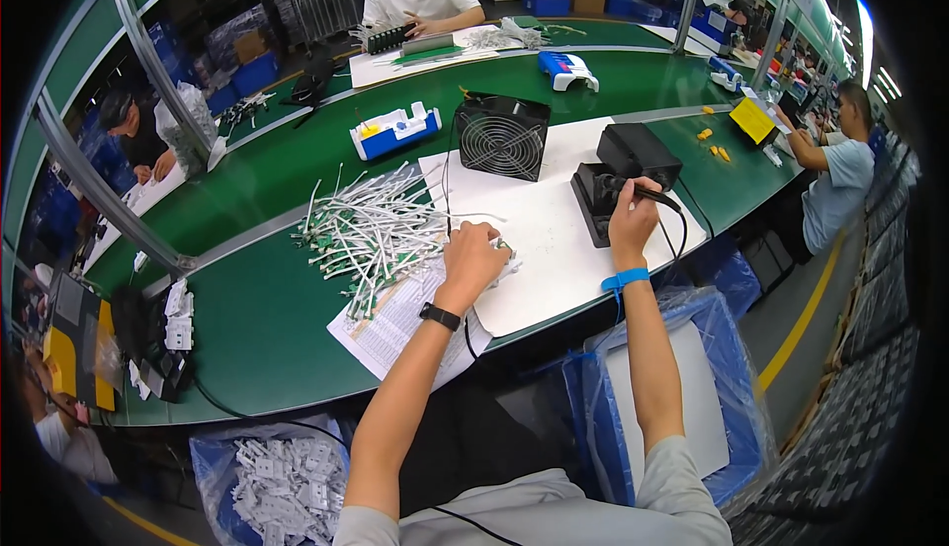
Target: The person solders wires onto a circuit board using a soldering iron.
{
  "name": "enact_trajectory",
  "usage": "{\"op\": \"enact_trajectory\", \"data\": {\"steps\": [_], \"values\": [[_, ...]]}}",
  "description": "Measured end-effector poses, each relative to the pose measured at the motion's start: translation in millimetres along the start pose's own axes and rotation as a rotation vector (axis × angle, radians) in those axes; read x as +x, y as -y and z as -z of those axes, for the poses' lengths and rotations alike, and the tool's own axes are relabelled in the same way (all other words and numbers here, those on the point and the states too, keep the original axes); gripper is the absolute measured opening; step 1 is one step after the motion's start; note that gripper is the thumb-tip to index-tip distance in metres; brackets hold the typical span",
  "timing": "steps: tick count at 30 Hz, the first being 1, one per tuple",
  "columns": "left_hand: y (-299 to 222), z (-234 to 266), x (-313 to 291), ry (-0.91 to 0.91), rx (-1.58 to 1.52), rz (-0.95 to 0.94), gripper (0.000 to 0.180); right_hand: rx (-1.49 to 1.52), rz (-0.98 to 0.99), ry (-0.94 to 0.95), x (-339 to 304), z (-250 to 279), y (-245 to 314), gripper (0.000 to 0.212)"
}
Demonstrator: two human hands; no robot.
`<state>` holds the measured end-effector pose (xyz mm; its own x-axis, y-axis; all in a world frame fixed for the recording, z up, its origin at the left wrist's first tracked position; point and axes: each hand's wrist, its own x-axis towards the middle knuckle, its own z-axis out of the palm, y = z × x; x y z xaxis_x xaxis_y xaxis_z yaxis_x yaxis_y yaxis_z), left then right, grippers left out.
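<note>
My right hand (633, 222) grips a black soldering iron (652, 192) by its handle. The iron's front end reaches to the black iron stand (593, 212), beside a black box-shaped power unit (641, 154). My left hand (474, 257) is closed over the left part of a white work sheet (554, 250), its fingers pinching a white cable whose small green-and-white end (507, 257) shows past the fingertips. Much of that piece is hidden by the fingers. Left of this hand lies a tangled pile of white cables (381, 225) with small green ends.
A black fan (502, 137) stands behind the sheet. Printed paper (395, 334) lies under the pile. Blue-and-white housings (395, 133) sit on the green bench (257, 348). Below its front edge are a lined blue bin (736, 427) and a bin of white parts (287, 487). Co-workers sit around.
</note>
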<state>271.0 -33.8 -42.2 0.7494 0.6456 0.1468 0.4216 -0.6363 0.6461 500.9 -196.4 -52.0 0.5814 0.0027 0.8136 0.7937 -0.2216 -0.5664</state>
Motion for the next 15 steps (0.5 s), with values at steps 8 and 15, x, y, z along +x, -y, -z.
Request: {"op": "enact_trajectory", "data": {"steps": [8,15], "values": [[12.8,9.9,-19.9,-0.148,-0.059,-0.202,0.041,0.312,-0.073,-0.259,-13.2,26.6,17.1,0.020],[-2.0,33.6,-50.8,-0.012,0.070,-0.479,0.041,0.476,-0.090,0.025,-24.4,-14.1,60.6,0.023]]}}
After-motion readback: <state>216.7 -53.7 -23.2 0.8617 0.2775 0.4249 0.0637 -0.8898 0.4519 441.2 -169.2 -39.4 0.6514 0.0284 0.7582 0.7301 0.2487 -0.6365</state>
